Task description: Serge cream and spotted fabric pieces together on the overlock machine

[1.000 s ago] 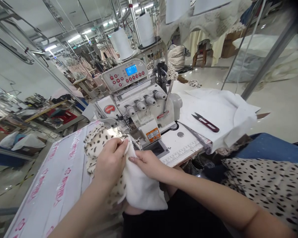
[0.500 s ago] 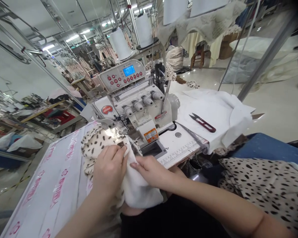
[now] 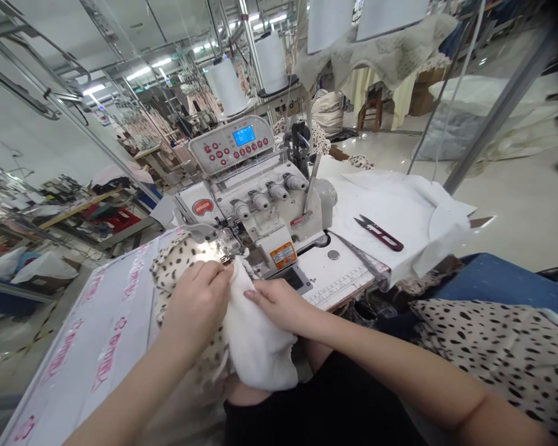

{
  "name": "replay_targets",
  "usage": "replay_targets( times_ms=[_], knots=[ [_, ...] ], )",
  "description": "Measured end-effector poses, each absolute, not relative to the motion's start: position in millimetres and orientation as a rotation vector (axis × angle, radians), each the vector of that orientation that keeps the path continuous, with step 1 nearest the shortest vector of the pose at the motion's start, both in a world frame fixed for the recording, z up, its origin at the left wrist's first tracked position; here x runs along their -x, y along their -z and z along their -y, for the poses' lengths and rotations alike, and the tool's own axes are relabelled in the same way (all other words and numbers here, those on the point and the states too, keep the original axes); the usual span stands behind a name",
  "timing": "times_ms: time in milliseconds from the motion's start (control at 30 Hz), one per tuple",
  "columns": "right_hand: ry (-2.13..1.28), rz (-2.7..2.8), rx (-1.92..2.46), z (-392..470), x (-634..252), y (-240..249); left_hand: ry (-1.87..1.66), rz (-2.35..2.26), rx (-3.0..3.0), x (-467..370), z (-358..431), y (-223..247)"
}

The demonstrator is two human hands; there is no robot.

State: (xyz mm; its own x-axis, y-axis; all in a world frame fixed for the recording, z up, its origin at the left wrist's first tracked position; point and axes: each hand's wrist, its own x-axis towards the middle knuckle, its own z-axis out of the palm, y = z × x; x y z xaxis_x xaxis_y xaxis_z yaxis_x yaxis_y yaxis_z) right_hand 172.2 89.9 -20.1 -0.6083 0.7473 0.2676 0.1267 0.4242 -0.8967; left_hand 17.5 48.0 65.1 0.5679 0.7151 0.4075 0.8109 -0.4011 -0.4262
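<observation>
A white sewing machine (image 3: 260,204) with a lit blue display stands in front of me. White fleece fabric (image 3: 260,347) hangs from its needle area over the table's front edge. My left hand (image 3: 199,303) pinches the fabric's upper edge close to the lit presser foot. On the fabric's right side, my right hand (image 3: 279,303) grips it between thumb and fingers. Spotted cream fabric (image 3: 174,263) lies bunched left of the needle area and runs down behind my left hand. The fabric edge under the foot is partly hidden by my fingers.
Red-handled thread snips (image 3: 379,234) lie on white cloth (image 3: 413,204) right of the machine. More spotted fabric (image 3: 493,353) rests at the lower right beside a blue surface (image 3: 511,282). Thread cones (image 3: 227,87) stand behind the machine. A slanted metal pole rises at right.
My left hand has shifted slightly left and toward the machine with the fabric edge. The white fabric's hanging part has swung a little left. My right hand still holds it, slightly higher.
</observation>
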Motion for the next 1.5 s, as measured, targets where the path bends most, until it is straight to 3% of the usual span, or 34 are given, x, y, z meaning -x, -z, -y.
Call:
replay_targets(
  times_ms=[233,567,733,933,1067,1500],
  knots=[
    [-1.204,1.977,0.756,-79.8,-175.1,15.6,0.245,1.841,1.926,-40.2,-22.7,-59.7],
    [-1.075,1.766,0.585,-62.8,-190.9,27.7,0.25,1.75,1.829,2.9,36.3,-46.2],
    [-1.356,1.649,0.488,-59.5,-180.7,20.1,0.342,1.745,2.076,-27.1,55.3,-63.4],
    [-1.737,1.497,0.49,-61.8,-182.2,18.6,0.461,1.653,2.538,-72.3,34.4,-44.3],
    [-1.644,1.698,0.603,-66.8,-189.3,22.5,0.785,1.66,2.164,-45.9,4.3,-45.4],
    [-2.054,1.462,0.442,-67.7,-191.9,27.8,0.388,1.646,2.095,-7.0,-24.3,-41.1]
  ],
)
